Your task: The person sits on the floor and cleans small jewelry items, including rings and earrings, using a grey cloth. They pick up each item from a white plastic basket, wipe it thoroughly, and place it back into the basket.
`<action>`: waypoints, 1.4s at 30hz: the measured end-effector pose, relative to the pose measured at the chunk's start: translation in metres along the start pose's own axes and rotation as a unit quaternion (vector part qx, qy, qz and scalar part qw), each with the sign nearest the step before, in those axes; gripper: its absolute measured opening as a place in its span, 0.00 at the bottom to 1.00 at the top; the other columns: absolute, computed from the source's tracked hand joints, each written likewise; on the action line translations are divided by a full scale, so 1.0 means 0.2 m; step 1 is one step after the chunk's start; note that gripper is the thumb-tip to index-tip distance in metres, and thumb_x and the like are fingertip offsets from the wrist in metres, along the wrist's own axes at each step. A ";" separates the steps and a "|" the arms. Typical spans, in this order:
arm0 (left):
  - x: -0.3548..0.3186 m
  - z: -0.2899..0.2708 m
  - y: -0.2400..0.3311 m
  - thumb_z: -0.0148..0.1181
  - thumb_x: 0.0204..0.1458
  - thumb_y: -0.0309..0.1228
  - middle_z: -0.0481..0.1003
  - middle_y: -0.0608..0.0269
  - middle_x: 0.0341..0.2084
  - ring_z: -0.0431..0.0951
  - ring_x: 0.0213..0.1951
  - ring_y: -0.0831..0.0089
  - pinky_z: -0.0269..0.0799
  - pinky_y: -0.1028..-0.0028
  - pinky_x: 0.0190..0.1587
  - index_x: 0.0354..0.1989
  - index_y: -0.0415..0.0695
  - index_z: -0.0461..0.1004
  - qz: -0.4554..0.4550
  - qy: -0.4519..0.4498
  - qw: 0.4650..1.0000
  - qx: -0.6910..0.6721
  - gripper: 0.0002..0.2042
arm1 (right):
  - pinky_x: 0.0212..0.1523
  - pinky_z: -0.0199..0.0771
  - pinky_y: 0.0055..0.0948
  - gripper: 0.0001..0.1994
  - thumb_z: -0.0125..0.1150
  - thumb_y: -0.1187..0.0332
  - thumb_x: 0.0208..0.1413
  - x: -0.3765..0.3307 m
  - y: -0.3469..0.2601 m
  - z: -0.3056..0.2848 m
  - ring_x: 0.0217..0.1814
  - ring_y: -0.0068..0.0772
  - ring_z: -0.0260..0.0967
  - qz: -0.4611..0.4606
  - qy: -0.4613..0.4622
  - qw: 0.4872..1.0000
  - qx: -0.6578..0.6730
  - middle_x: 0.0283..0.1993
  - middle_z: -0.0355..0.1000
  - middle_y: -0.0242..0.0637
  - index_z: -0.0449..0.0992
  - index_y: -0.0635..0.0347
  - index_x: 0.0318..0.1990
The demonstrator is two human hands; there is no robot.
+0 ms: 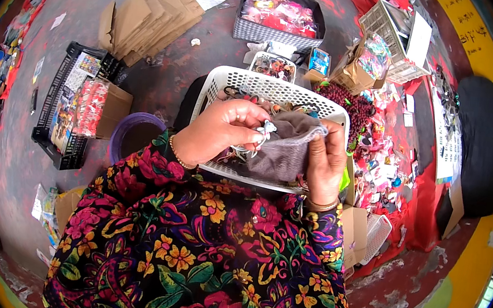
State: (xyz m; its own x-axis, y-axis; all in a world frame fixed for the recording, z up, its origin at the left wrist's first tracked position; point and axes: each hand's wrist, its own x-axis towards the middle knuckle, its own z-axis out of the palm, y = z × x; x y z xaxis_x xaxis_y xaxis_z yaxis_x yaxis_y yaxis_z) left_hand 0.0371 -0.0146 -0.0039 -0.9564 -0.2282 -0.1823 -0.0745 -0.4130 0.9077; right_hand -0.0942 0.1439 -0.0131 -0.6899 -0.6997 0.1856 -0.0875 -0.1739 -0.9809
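While the left hand (219, 127) pinches a small pale ornament (266, 130) with thin strands between thumb and forefinger, the right hand (325, 164) has its thumb pressed against its fingers on the edge of a grey-mauve knitted cloth (283, 152). Both grips are closed, with no visible gap at the thumbs. The cloth lies to the left of the right grip and to the right of the left one. Its pale stitched edge slants up toward the right hand, and the body of it sags down and left from there, making its long axis roughly diagonal. The right hand is the nearer, touching it directly; the ornament sits at the cloth's upper left side, and I cannot tell whether the two are joined.

Under both hands is a white perforated basket (321, 105), partly filled with mixed bands and cords, close in front of the person's flowered top (203, 253). Just beyond its far wall is a smaller white basket (295, 74), with a mound of dark red beads (353, 109) off its far right corner. A purple bucket (117, 133) stands to the left, and past that a black crate (66, 159).
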 end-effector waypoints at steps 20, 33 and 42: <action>-0.01 0.05 0.01 0.48 0.54 0.22 0.71 0.61 0.31 0.74 0.33 0.75 0.73 0.77 0.35 0.37 0.35 0.67 0.024 -0.072 0.997 -0.010 0.05 | 0.33 0.64 0.22 0.06 0.53 0.75 0.51 0.02 -0.07 0.02 0.31 0.26 0.64 -0.077 -0.178 0.970 -0.149 0.30 0.66 0.35 0.68 0.63 0.37; 0.00 0.02 -0.04 0.51 0.51 0.21 0.71 0.63 0.29 0.73 0.31 0.77 0.71 0.79 0.34 0.33 0.36 0.68 0.060 -0.077 0.995 0.038 0.03 | 0.36 0.65 0.20 0.09 0.54 0.80 0.48 0.01 -0.09 0.00 0.33 0.20 0.64 0.029 -0.187 0.977 -0.102 0.32 0.68 0.30 0.69 0.63 0.39; 0.00 0.01 -0.03 0.56 0.47 0.19 0.71 0.63 0.25 0.72 0.27 0.76 0.67 0.78 0.30 0.30 0.36 0.70 0.211 -0.099 0.928 0.290 0.03 | 0.29 0.61 0.15 0.08 0.57 0.81 0.44 0.03 -0.09 -0.03 0.28 0.17 0.61 -0.012 -0.220 0.970 -0.106 0.28 0.66 0.28 0.71 0.64 0.34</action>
State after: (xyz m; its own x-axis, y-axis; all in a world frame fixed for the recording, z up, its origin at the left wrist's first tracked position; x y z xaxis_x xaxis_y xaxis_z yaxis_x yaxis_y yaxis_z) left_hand 0.0364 -0.0115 -0.0083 -0.9639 -0.0707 0.2568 0.2344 0.2330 0.9438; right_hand -0.1010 0.1482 0.0052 -0.3158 -0.9334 0.1703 -0.2784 -0.0805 -0.9571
